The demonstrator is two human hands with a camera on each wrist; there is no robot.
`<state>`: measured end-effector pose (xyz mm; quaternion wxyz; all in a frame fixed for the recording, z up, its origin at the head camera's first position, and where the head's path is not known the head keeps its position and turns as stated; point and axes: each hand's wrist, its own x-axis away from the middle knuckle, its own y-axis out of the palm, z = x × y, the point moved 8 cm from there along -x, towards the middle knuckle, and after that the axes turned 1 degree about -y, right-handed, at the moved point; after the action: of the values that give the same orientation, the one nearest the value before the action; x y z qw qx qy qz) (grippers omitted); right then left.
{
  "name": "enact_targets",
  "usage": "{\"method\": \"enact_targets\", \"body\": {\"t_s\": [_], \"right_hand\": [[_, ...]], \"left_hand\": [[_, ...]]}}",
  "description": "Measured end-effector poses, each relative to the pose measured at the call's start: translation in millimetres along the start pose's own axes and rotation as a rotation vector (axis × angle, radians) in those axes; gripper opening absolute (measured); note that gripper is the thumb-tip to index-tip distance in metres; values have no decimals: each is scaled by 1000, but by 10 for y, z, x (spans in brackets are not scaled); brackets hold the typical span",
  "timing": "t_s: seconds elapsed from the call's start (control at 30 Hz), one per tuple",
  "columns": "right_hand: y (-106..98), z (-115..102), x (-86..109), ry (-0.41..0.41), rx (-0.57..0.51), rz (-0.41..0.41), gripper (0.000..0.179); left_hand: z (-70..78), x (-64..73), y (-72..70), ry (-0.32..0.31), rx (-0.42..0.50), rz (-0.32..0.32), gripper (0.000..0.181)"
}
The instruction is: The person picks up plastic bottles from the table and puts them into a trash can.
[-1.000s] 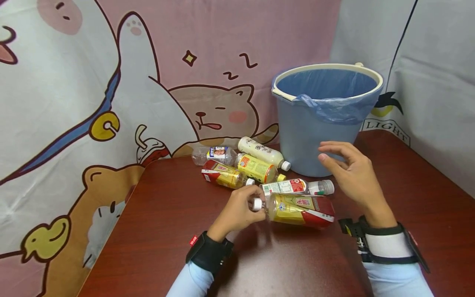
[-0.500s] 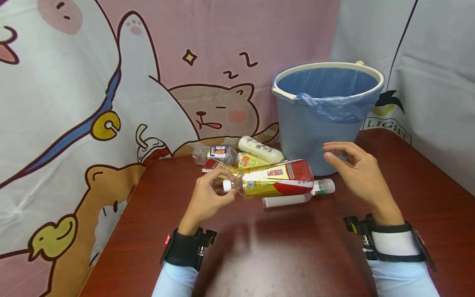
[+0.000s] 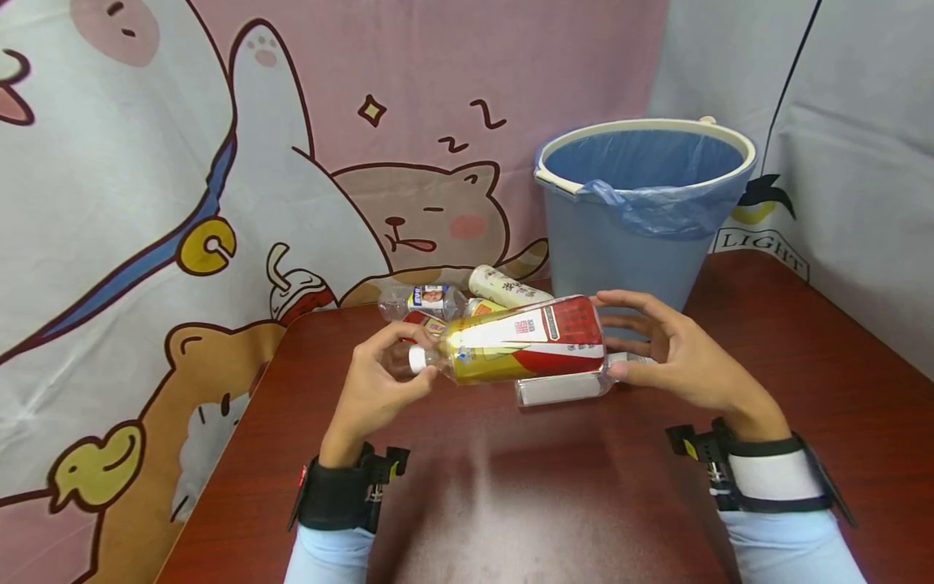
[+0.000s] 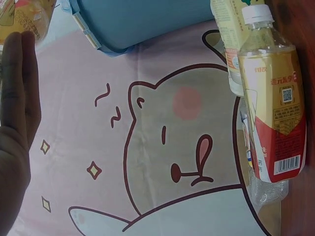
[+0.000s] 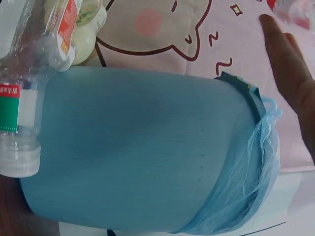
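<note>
My left hand (image 3: 375, 389) grips the neck of a plastic drink bottle (image 3: 529, 341), just by its white cap. The bottle, with a red, yellow and white label, is held sideways above the table, its base towards the right. My right hand (image 3: 686, 357) is at that base, fingers above and behind the end, thumb just below it; whether they touch is unclear. In the left wrist view, part of the held bottle (image 4: 27, 22) shows beyond my fingers (image 4: 19, 83). Only its reddish end (image 5: 295, 10) appears in the right wrist view, beside my fingertips.
A blue bucket (image 3: 620, 251) with a bag liner stands at the back right. Several bottles lie on the brown table (image 3: 314, 422): a cream one (image 3: 507, 284), a clear one (image 3: 397, 302), a white-labelled one (image 3: 562, 389) and another red-and-yellow one (image 4: 275, 113). Printed cloth hangs behind.
My left hand has lifted the red-and-yellow bottle off the table and moved it up and left. My right hand has come in leftward to the bottle's base.
</note>
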<state>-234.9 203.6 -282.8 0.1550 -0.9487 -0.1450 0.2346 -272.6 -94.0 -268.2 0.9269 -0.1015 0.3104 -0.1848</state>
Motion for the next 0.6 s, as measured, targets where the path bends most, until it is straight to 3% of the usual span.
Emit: {"method": "enact_targets", "body": {"t_s": [0.17,0.6], "right_hand": [[39,-45,9,-41,-28,-6,83],[71,-35,-9,-4,40,-12,82]], "left_hand": [[25,-4,36,6,12,-21,26],[6,4,114,-60,14,-70,26]]}}
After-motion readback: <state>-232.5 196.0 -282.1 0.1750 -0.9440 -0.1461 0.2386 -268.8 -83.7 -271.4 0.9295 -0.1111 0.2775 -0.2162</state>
